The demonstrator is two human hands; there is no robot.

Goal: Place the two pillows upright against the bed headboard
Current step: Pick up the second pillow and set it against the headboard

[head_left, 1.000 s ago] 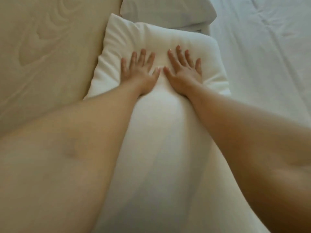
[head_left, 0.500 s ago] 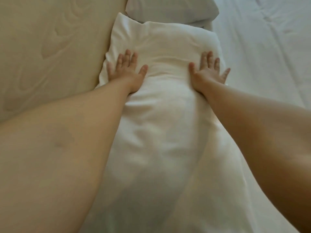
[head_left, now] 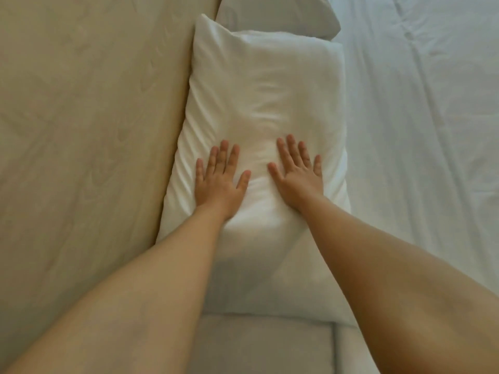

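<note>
A white pillow (head_left: 264,98) lies lengthwise beside the beige wood-grain headboard (head_left: 89,117), its long left edge touching it. My left hand (head_left: 218,182) rests flat on the pillow's lower left part, fingers spread. My right hand (head_left: 298,174) lies flat just to the right of it, fingers also spread. Neither hand grips anything. A second pillow (head_left: 278,14), greyer in the shade, shows at the top, partly behind the first one and also against the headboard.
The white bed sheet (head_left: 421,130), lightly creased, fills the right side. At the bottom, a grey-white mattress edge (head_left: 264,346) shows below the pillow's near end.
Both hands slid from the pillow's far end toward me and came closer together. The view shifted, so more of the pillow and its near end show.
</note>
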